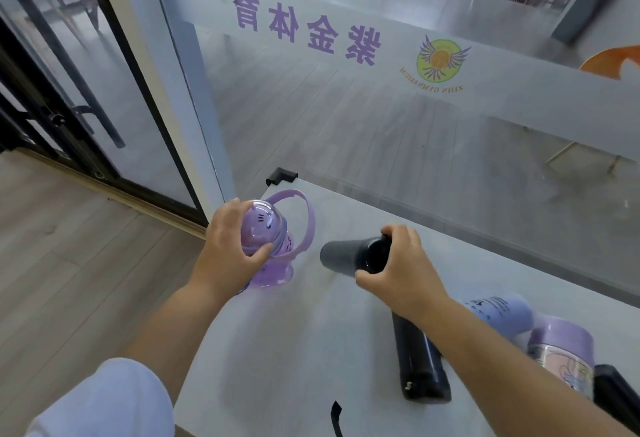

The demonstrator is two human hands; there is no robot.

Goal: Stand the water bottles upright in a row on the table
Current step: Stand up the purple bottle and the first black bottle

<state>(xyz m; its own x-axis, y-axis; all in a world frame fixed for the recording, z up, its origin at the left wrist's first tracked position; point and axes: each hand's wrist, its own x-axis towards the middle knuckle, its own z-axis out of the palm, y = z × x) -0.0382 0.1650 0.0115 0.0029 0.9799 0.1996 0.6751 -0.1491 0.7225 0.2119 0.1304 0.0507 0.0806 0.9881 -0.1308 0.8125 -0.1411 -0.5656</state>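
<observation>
Head view: the left hand is clamped on the domed lid of the purple bottle, steadying it upright at the table's far left corner. The right hand grips a dark bottle, tilted, apparently mid-placement beside it. Three bottles lie near right, awaiting standing.

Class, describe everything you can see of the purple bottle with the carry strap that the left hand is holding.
The purple bottle looks like see-through lilac plastic, with a clear domed cap bearing small dark marks and a looped purple carry strap arching over it. It stands roughly upright near the far left corner of the white table. The left hand grips its upper part, fingers over the dome, thumb across the neck.
</observation>
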